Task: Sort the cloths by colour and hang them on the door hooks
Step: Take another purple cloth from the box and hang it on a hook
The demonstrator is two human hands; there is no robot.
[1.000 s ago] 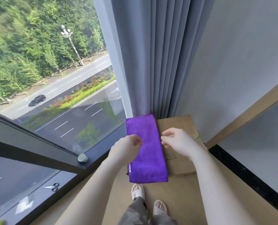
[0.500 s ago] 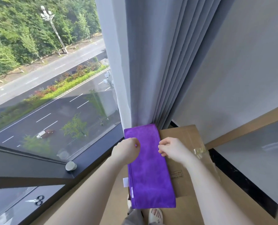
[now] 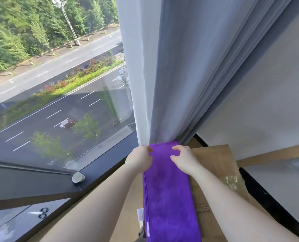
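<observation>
Head: cardboard box (image 3: 216, 165), curtain (image 3: 180, 75), purple cloth (image 3: 169, 198)

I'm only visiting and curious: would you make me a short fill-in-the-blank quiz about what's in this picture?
1. The folded cloth is ____ in colour.
2. It lies on a box made of brown ____.
3. The cloth is held by ____ hands, the left hand and the right hand.
4. Through the window on the left, a ____ with white lane marks shows far below.

Missing words: purple; cardboard; two; road.
</observation>
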